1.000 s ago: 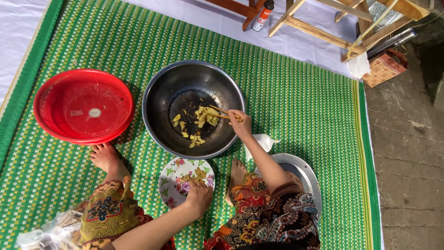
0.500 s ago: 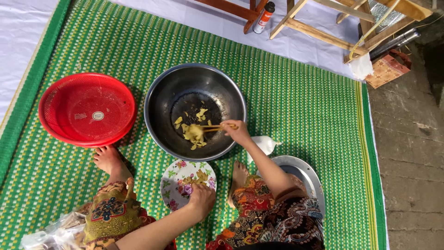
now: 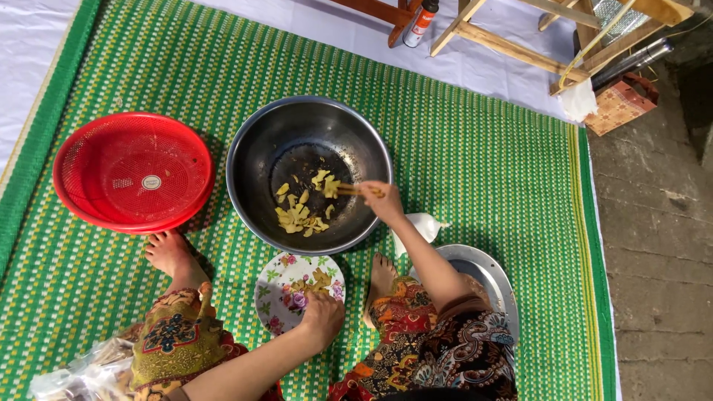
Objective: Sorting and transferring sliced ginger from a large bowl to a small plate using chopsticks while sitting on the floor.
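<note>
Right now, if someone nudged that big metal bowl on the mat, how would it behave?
The metal bowl would probably rock or slide rather than tip, since it looks wide and low. Its thin shiny wall suggests it is light, with only a few yellow pieces inside. The woven mat likely gives some grip.

Soft, even daylight fills the scene — bright but without harsh sun. Shadows are faint and short: a dull one hugs the near side of the red basket (image 3: 134, 172), another lies under the metal bowl (image 3: 310, 172). The bowl's rim carries a mild sheen, its inside stays dark. The green mat (image 3: 483, 171) is sharp across the weave — focus holds to the edges. The stone floor at right sits dimmer. No motion blur shows.
</note>
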